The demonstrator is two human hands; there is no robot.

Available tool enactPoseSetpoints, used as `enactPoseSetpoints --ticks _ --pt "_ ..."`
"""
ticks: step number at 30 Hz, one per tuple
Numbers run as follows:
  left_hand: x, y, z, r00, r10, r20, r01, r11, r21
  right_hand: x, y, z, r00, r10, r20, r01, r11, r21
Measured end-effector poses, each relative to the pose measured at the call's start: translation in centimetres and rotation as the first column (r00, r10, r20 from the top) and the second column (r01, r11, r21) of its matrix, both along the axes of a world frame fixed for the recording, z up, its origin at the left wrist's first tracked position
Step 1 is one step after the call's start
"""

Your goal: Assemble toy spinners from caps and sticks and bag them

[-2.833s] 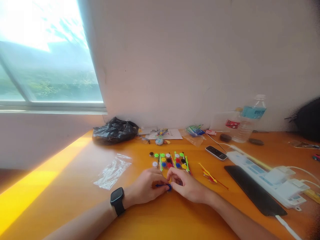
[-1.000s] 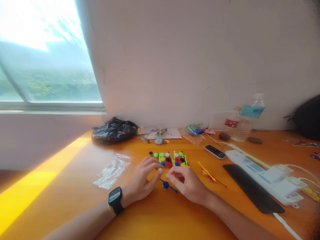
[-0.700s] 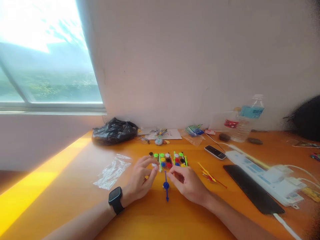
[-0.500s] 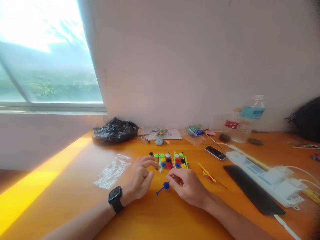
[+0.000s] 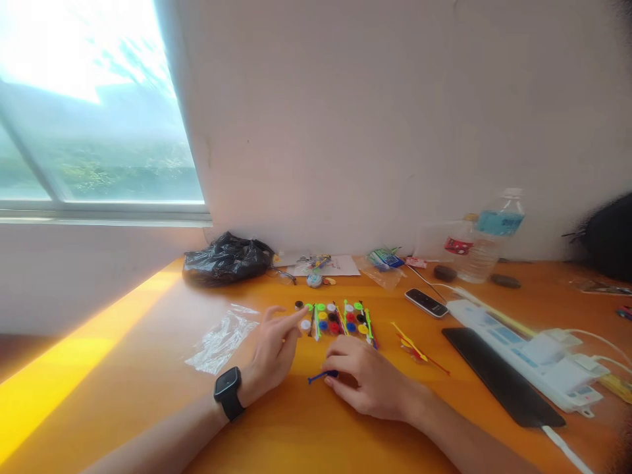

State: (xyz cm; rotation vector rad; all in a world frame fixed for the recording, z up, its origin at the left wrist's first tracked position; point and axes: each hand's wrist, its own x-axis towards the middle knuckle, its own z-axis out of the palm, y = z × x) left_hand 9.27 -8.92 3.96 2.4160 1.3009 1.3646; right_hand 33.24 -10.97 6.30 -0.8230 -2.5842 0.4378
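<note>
My right hand (image 5: 368,382) rests on the orange table (image 5: 148,342) with its fingers curled over a blue stick-and-cap piece (image 5: 320,376), whose blue stick pokes out to the left. My left hand (image 5: 274,349), with a black smartwatch (image 5: 228,388) on its wrist, lies open, its fingers reaching toward the near left end of a cluster of small coloured caps and sticks (image 5: 336,317). A white cap (image 5: 306,324) sits just off its fingertips.
A crumpled clear plastic bag (image 5: 222,339) lies left of my hands, a black bag (image 5: 227,258) by the wall. Yellow and red sticks (image 5: 412,343), a phone (image 5: 426,302), a black slab (image 5: 501,375), a white power strip (image 5: 533,355) and a water bottle (image 5: 491,237) are on the right.
The blue piece turned round on the table between my hands. My right hand has now come down over it. My left hand opened and reached toward the caps.
</note>
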Motion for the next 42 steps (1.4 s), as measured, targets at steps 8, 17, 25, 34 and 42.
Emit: enactPoseSetpoints --ticks 8,17,25,34,42 --pt "-0.1 -0.8 0.9 0.995 -0.102 -0.004 0.102 0.993 -0.054 2.3 0.4 1.9 0.988 -0.025 0.156 0.045 0.990 -0.132" --pt "0.9 -1.2 2.1 0.972 -0.222 -0.071 0.214 0.971 -0.107 7.3 1.7 3.1 0.889 -0.307 0.340 0.390 0.896 -0.213" --pt "1.3 -2.6 2.6 0.919 -0.387 0.074 0.393 0.886 -0.245 8.1 2.1 4.9 0.893 -0.436 0.110 0.448 0.885 -0.128" --pt "4.5 -4.0 7.2 0.695 -0.588 0.414 0.716 0.515 -0.471 -3.2 1.2 7.3 0.734 -0.303 -0.608 -0.160 0.793 -0.588" --pt "6.1 0.2 8.1 0.586 -0.559 0.586 0.808 0.452 -0.377 -6.0 4.8 10.3 0.484 -0.521 -0.704 -0.373 0.605 -0.704"
